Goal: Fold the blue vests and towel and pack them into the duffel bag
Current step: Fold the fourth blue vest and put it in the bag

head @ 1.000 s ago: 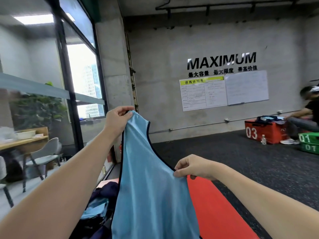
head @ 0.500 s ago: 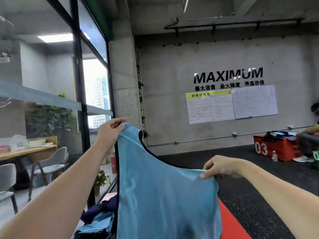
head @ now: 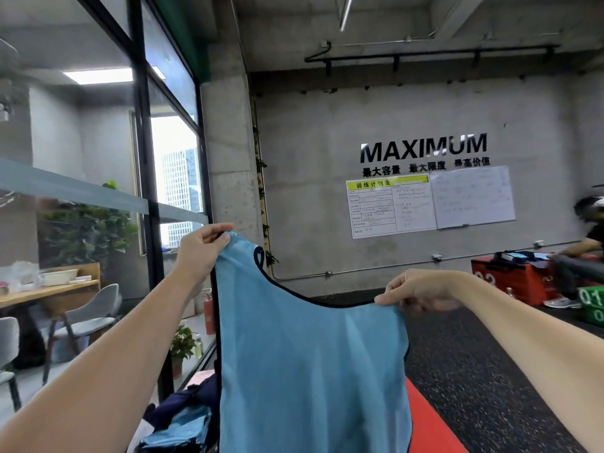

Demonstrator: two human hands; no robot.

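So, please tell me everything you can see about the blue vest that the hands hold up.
The blue vest is light blue, thin smooth fabric with dark trim along its edges and curved neckline. It hangs upright in the air, spread wide, its bottom out of view. The left hand pinches one shoulder strap high up; the right hand grips the other side lower, so the top edge slopes. Nothing else visibly touches it.

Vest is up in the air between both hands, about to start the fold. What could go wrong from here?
1. The left hand pinches only the tip of the vest strap; it may slip out, dropping that side.
2. The right hand holds lower than the left, so the vest hangs skewed and the fold may come out crooked.
3. The hem hangs out of view near the pile below and could snag on it.
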